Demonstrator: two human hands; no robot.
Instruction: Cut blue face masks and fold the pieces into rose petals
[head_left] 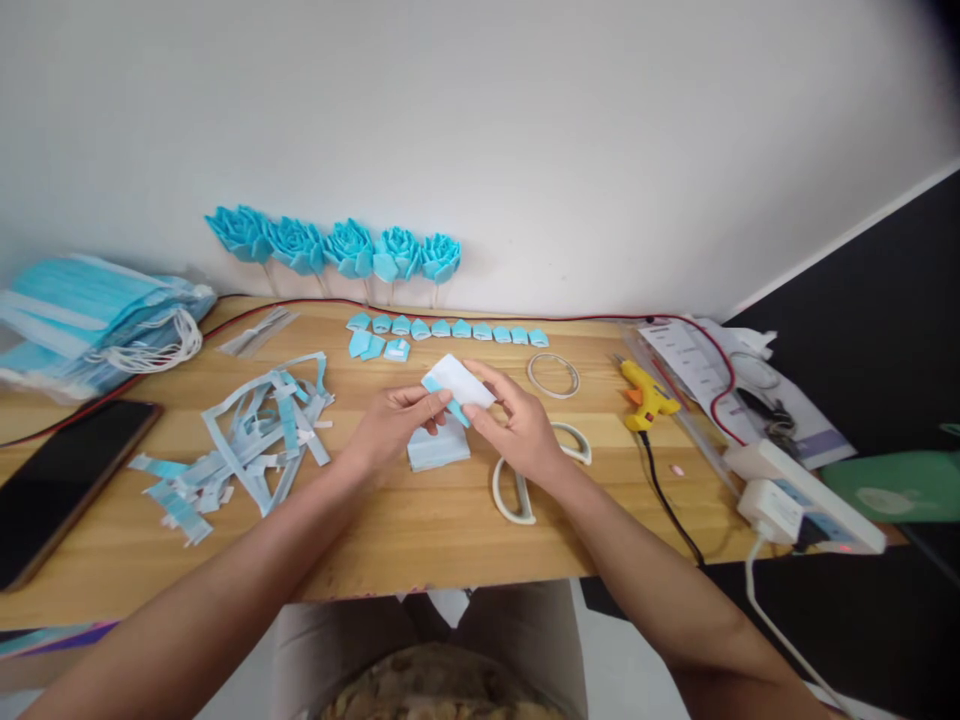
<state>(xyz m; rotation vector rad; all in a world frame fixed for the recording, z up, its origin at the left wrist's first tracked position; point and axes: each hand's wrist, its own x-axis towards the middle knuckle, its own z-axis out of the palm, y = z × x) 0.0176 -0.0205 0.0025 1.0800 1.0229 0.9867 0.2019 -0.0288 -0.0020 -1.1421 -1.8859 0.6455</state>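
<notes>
Between both hands is a small piece of mask fabric [466, 380], white on top with a blue strip folded along its lower edge. My left hand [401, 420] pinches its left end, and my right hand [517, 415] grips the right side with thumb and fingers. Right below lies a stack of pale blue fabric pieces [439, 446], partly covered by the fingers. Scissors [514, 495] rest under my right wrist, only their white handles showing. Behind the hands runs a row of folded blue petals [441, 328], with a few more petals [367, 345] in front.
Several blue fabric roses [351, 248] on sticks stand against the wall. Fabric scraps [262, 440], a phone [71, 485] and bagged masks [97, 310] lie left. Rightward are a wire ring [553, 375], a yellow glue gun [646, 395] with its cord, and a power strip [810, 500].
</notes>
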